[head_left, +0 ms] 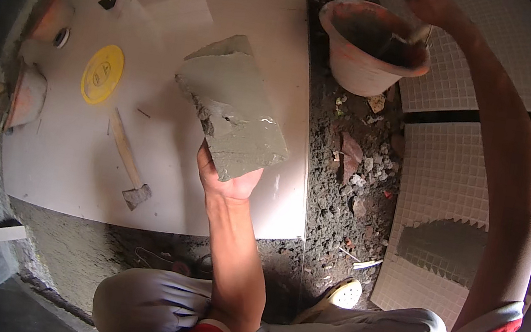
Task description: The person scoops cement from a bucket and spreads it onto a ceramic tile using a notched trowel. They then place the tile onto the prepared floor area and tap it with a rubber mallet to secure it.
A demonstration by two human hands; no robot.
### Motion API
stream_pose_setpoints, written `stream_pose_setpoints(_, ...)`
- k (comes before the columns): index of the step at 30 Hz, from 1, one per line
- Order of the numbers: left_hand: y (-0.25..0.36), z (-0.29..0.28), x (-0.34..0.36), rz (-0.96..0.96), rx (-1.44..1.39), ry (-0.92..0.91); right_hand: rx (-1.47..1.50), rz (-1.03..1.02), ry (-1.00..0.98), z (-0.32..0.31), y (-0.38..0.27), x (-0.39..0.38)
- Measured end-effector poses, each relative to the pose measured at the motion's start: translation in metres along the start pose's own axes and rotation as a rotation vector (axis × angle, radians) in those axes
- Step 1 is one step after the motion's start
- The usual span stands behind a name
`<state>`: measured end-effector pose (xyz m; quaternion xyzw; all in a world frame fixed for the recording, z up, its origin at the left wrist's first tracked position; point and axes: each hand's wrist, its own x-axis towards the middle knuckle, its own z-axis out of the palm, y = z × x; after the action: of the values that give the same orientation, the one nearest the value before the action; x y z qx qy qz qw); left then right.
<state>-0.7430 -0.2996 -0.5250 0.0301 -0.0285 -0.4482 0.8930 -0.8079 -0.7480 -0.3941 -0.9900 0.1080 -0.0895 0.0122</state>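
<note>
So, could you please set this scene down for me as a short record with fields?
Left hand: holding up a grey mortar-coated slab
Right hand: at the bucket, grip unclear
On the pale panel: hammer, yellow disc
Beside that panel: loose rubble
Far right: grid-patterned tiles, partly smeared grey
</note>
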Motion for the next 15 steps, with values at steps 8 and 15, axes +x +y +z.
stream_pose_setpoints(8,0.025,-0.008,-0.002,0.11,0.103,0.119,0.188,-0.22,-0.059,-0.055,-0.045,0.01)
stream_pose_setpoints(15,0.027,-0.004,-0.005,0.092,0.123,0.173,0.178,0.01,0.044,-0.08,-0.069,0.065)
